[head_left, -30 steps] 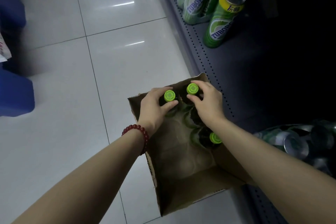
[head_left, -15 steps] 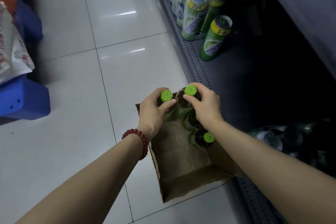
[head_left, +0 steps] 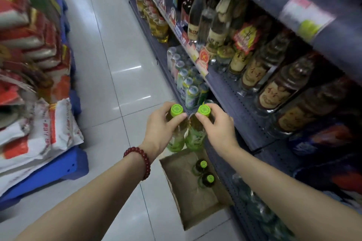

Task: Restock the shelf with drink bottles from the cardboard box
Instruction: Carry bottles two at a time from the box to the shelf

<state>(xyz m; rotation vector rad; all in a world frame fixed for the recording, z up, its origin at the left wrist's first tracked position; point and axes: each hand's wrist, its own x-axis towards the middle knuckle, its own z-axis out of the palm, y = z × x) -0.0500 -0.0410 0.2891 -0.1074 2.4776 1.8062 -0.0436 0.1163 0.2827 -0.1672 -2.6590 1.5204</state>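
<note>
A moment ago both bottles stood inside the box with my hands on their caps; now I have lifted them out and they hang in the air above it, so the picking step is done and, I judge, the placing on the shelf comes next. My left hand [head_left: 162, 129] holds a clear plastic drink bottle with a bright green cap [head_left: 176, 131], the grip closed around its neck just under the cap. My right hand [head_left: 217, 125] holds a second bottle of the same kind [head_left: 195, 133] in the same way, thumb and fingers pinched below the cap. The two bottles are upright and touch each other between my hands. Below my hands the open brown cardboard box [head_left: 188, 201] lies on the white tiled floor [head_left: 121, 76], and two more green-capped bottles [head_left: 204, 172] remain in it. To the right of my right hand runs the dark grey metal shelf [head_left: 241, 115], with green cans [head_left: 191, 92] on the lowest level just beyond my hands. Both forearms reach forward and are nearly parallel, and a red bead bracelet [head_left: 140, 157] sits on my left wrist.
</note>
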